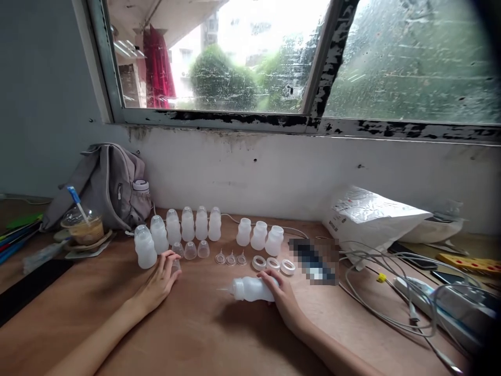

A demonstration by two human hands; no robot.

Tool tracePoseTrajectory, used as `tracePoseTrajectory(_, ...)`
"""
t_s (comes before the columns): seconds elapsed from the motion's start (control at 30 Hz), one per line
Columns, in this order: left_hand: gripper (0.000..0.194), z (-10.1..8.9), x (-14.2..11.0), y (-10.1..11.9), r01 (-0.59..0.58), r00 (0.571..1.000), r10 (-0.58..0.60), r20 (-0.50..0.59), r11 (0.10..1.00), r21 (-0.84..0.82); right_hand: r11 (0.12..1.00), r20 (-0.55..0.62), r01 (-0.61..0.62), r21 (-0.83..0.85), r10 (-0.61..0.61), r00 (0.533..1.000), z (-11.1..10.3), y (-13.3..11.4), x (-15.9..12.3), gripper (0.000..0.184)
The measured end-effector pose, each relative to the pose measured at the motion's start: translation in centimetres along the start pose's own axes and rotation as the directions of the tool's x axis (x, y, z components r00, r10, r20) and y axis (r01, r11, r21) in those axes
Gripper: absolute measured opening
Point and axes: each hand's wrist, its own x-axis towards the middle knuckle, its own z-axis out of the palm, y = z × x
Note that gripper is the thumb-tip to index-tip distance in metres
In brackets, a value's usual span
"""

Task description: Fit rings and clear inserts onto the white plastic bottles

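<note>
My right hand point(276, 290) is wrapped round the base of a frosted plastic baby bottle point(250, 289), held on its side with its neck pointing left. A thin clear tip point(225, 289) sticks out of the neck. On the left, my left hand point(160, 282) has its fingers and thumb round a clear dome cap point(175, 266) on the table. Just behind stand several more clear caps point(190, 250). Three clear teat pieces with thin stems point(230, 258) lie in a row, beside three white collar rings point(273, 264). Three open bottles point(259, 236) stand behind the rings.
Several capped bottles point(188, 224) stand in a row at the back left. A drink cup with a straw point(84, 230) and a grey backpack point(113, 183) are further left. Cables point(376, 313), a power strip point(426, 300) and a white bag point(364, 219) occupy the right.
</note>
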Motion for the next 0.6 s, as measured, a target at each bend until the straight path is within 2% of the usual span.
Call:
tracePoseTrajectory(0.1, 0.02, -0.1, 0.3, -1.3, -0.03, 0.999, 0.03, 0.023, 1.0, 0.007, 0.999, -0.019, 0.028, -0.027, -0.029, 0.999, 0.0, 0.2, 0.0, 0.031)
tracePoseTrajectory(0.17, 0.026, -0.2, 0.4, -1.5, -0.048, 0.999, 0.048, -0.008, 0.999, 0.012, 0.999, -0.036, 0.034, -0.031, -0.036, 0.999, 0.0, 0.2, 0.1, 0.031)
tracePoseTrajectory(0.27, 0.034, -0.4, 0.3, -0.2, -0.11, 0.989, 0.108, -0.102, 0.994, -0.009, 0.999, -0.061, 0.014, 0.044, -0.011, 0.998, 0.2, -0.1, 0.0, 0.03)
tracePoseTrajectory(0.37, 0.034, 0.0, -0.2, 3.4, -0.166, 0.984, 0.151, -0.097, 0.972, -0.164, 0.945, 0.01, -0.101, 0.312, 0.103, 0.995, 1.2, -0.8, -0.7, 0.03)
tracePoseTrajectory(0.47, 0.057, 1.4, -0.5, 8.4, -0.101, 0.984, 0.158, 0.087, 0.88, -0.464, 0.722, 0.204, -0.318, 0.615, 0.244, 0.948, 3.1, -1.7, -2.2, 0.038)
tracePoseTrajectory(0.53, 0.072, 2.3, -0.2, 11.6, -0.004, 0.976, 0.143, 0.164, 0.766, -0.642, 0.615, 0.348, -0.415, 0.671, 0.232, 0.908, 4.5, -2.4, -3.3, 0.04)
tracePoseTrajectory(0.57, 0.065, 2.5, 0.2, 13.0, 0.089, 0.976, 0.077, 0.202, 0.709, -0.7, 0.607, 0.406, -0.44, 0.662, 0.203, 0.891, 5.0, -2.8, -3.8, 0.041)
tracePoseTrajectory(0.6, 0.05, 2.5, 0.7, 14.2, 0.195, 0.966, 0.002, 0.258, 0.652, -0.733, 0.625, 0.455, -0.46, 0.63, 0.182, 0.871, 5.3, -3.1, -4.1, 0.04)
